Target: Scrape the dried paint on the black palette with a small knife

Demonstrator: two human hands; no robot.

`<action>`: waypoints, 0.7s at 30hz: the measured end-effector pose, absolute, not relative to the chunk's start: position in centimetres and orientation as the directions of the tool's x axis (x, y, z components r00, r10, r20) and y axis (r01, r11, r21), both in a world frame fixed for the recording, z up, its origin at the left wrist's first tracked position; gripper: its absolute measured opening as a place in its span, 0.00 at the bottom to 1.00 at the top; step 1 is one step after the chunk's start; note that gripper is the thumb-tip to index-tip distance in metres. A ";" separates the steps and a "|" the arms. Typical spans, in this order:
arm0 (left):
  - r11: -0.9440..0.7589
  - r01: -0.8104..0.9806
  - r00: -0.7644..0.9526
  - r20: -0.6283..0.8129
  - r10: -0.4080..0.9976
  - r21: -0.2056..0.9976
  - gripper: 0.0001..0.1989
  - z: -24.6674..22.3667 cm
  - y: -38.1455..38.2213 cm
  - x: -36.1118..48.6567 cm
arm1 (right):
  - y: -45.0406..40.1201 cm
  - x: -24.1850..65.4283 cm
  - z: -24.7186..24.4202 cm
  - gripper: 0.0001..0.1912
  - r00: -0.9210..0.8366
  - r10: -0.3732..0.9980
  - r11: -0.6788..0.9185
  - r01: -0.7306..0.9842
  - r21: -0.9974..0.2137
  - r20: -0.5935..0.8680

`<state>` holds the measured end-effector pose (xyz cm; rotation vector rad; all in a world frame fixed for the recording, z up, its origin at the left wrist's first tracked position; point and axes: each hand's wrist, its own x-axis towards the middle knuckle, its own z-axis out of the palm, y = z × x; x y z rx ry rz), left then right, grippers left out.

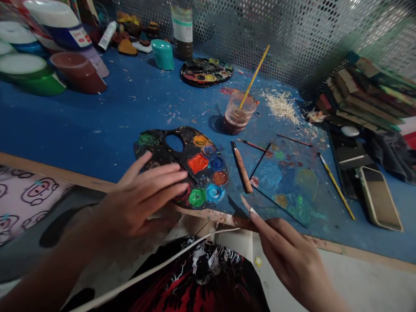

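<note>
palette (159, 149), black, one: on the tabletop (110, 108) at its near edge; wells hold orange paint (198, 163), green paint (196, 197) and light blue paint (214, 193), glossy, apparently wet.

left hand (136, 199): fingers spread over the palette's near side; contact cannot be told.

right hand (286, 242): at the tabletop's edge, right of the palette; a pale pointed tip (247, 203) shows at its fingers. whether the grip pinches this or it is a fingertip, cannot tell.

step in hand, as judged: hand work at the palette. next move, as judged, calls for left fingers kept clear of the wet wells.

in the way: brown tool (242, 169), just beyond the tip; thin dark brush (281, 207), slanting off to the right.

behind: clear cup (235, 119) of murky liquid, yellow stick (255, 78) leaning in it, a spill risk; second palette (203, 67); shavings (282, 106).

far right: yellow brush (336, 186), phone (381, 199), stacked books (367, 95).

far left: green jar (32, 78), brown jar (78, 73).
</note>
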<state>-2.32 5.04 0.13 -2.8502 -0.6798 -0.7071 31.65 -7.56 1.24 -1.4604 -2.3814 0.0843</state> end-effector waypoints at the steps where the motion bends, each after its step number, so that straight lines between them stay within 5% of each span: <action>1: -0.894 0.447 0.766 0.525 0.370 -0.024 0.22 -0.2 4.5 -1.6 | -7.4 31.3 1.3 0.28 -0.422 0.876 0.472 0.849 -0.238 0.232; 6: -0.876 0.481 0.701 0.620 0.354 -0.043 0.17 -1.2 3.1 0.6 | -6.7 30.5 1.3 0.26 -0.495 0.848 0.527 0.825 -0.202 0.189; 14: -0.840 0.542 0.657 0.610 0.443 0.026 0.25 -1.2 3.6 1.5 | -6.1 29.9 1.6 0.23 -0.573 0.805 0.593 0.781 -0.196 0.153; 21: -0.809 0.578 0.604 0.612 0.511 0.106 0.19 -0.9 3.5 1.9 | -5.9 29.3 2.2 0.23 -0.578 0.801 0.599 0.770 -0.220 0.156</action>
